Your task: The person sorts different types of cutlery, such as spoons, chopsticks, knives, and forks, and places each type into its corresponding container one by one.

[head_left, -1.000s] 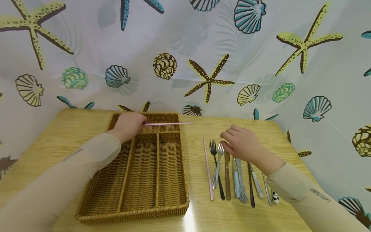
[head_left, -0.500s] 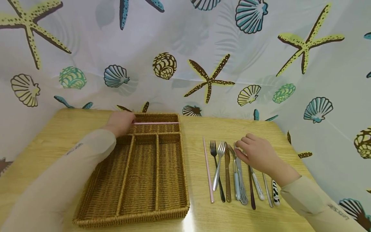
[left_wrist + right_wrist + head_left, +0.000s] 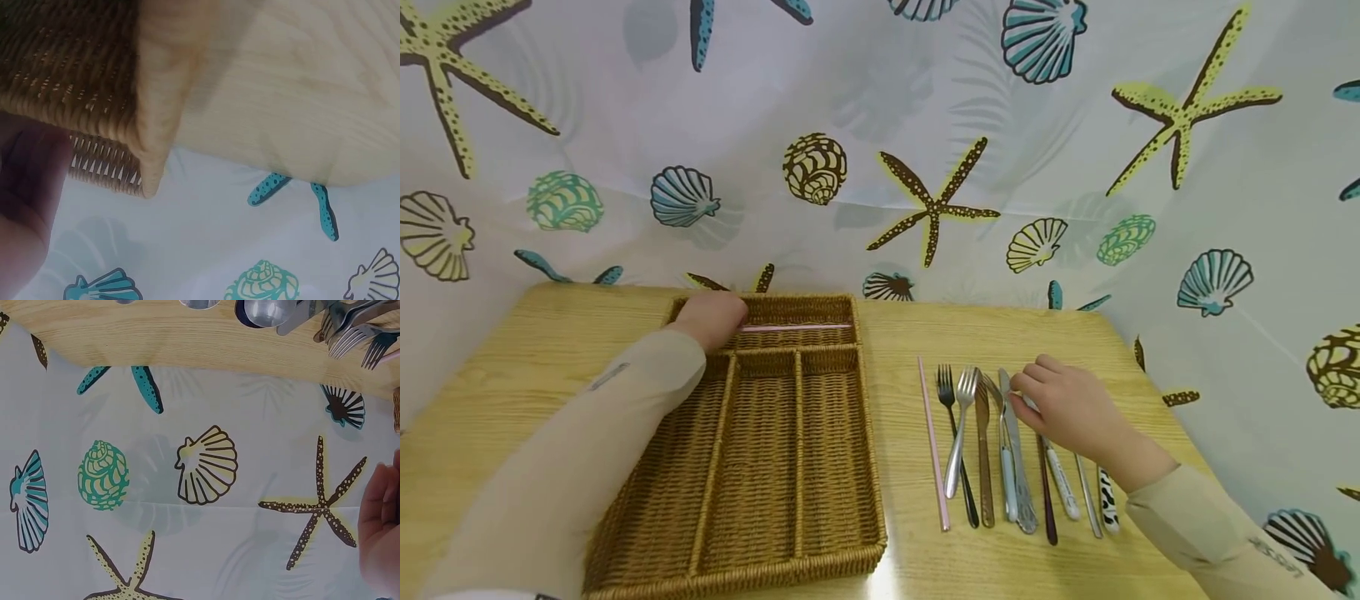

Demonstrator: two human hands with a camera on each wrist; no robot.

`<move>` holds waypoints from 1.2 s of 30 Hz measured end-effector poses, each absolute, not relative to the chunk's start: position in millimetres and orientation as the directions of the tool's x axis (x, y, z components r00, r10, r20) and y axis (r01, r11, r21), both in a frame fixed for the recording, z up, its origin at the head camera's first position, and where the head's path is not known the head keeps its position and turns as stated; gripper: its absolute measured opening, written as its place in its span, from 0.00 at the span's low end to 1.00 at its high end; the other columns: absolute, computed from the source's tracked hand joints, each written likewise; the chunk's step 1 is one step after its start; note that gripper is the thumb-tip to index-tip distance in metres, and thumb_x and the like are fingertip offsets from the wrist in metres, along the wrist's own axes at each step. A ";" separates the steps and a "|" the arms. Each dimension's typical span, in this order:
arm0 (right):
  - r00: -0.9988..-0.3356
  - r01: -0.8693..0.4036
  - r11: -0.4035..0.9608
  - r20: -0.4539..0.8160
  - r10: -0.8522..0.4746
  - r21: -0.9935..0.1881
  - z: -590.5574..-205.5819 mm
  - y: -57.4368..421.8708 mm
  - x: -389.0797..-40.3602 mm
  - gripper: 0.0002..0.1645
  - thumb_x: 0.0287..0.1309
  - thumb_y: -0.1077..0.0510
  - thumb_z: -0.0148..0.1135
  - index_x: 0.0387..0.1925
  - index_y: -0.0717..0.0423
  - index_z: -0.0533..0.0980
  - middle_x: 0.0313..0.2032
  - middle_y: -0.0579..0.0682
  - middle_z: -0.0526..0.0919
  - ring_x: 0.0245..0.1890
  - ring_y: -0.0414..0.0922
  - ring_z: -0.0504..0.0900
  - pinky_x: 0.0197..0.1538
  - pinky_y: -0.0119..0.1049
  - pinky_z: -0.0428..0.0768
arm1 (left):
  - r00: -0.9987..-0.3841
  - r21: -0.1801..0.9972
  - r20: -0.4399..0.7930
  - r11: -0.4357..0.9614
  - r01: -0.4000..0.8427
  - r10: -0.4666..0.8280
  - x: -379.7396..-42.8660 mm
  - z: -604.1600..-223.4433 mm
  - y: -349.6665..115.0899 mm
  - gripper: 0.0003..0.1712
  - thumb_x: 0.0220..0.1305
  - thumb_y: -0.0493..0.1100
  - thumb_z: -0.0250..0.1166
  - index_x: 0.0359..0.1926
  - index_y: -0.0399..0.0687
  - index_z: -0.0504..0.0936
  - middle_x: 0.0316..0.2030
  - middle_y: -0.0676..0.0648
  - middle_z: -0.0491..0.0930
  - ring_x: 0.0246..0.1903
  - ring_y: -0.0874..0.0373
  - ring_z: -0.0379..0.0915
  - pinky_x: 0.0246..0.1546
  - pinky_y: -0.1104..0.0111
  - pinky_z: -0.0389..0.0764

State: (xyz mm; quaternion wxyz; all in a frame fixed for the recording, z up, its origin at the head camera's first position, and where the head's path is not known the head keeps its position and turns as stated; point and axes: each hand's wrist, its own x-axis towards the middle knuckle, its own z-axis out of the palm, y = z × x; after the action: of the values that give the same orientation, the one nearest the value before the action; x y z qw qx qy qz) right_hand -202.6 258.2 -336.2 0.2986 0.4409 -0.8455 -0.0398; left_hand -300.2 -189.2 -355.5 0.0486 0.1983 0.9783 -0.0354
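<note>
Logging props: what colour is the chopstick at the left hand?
Pink chopstick, best seen in the head view.

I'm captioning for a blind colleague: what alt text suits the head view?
A person's left hand holds one end of a pink chopstick in the back of a divided wicker tray. The right hand hovers over a row of cutlery on a wooden table, before a seashell-print cloth.

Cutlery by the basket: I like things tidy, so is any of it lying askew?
Yes: the silver fork slants over the black fork, so they cross instead of lying side by side.
</note>
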 end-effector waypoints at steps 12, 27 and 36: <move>-0.432 -0.730 0.603 0.466 -0.772 0.323 -340.1 260.1 -204.9 0.32 0.72 0.46 0.29 0.24 0.53 0.76 0.20 0.45 0.75 0.21 0.40 0.69 0.22 0.30 0.70 | -0.858 -0.072 -0.305 0.889 0.452 0.412 -316.0 -365.4 -189.1 0.14 0.60 0.30 0.60 0.19 0.45 0.74 0.19 0.47 0.78 0.18 0.60 0.65 0.22 0.67 0.63; -0.501 -0.708 0.615 0.367 -0.784 0.347 -350.2 246.3 -205.3 0.13 0.64 0.54 0.54 0.24 0.52 0.74 0.21 0.44 0.74 0.23 0.40 0.66 0.25 0.29 0.69 | -0.921 -0.048 -0.205 0.936 0.348 0.332 -304.2 -330.3 -182.0 0.13 0.63 0.34 0.55 0.20 0.45 0.72 0.20 0.47 0.75 0.19 0.58 0.66 0.19 0.67 0.65; -0.542 -0.744 0.565 0.172 -0.822 0.358 -375.1 206.8 -223.0 0.08 0.49 0.62 0.69 0.33 0.54 0.78 0.30 0.47 0.79 0.31 0.42 0.74 0.29 0.30 0.75 | -0.940 0.066 0.001 0.938 0.339 0.340 -263.8 -305.1 -157.9 0.19 0.65 0.40 0.54 0.16 0.50 0.64 0.11 0.52 0.62 0.13 0.59 0.59 0.14 0.68 0.59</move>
State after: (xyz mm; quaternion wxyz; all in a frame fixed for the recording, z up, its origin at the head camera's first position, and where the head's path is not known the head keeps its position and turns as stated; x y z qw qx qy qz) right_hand -223.0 206.8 -375.1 0.1617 0.4502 -0.8697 -0.1218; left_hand -263.8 -157.9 -305.1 0.0051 0.1726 0.9844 0.0326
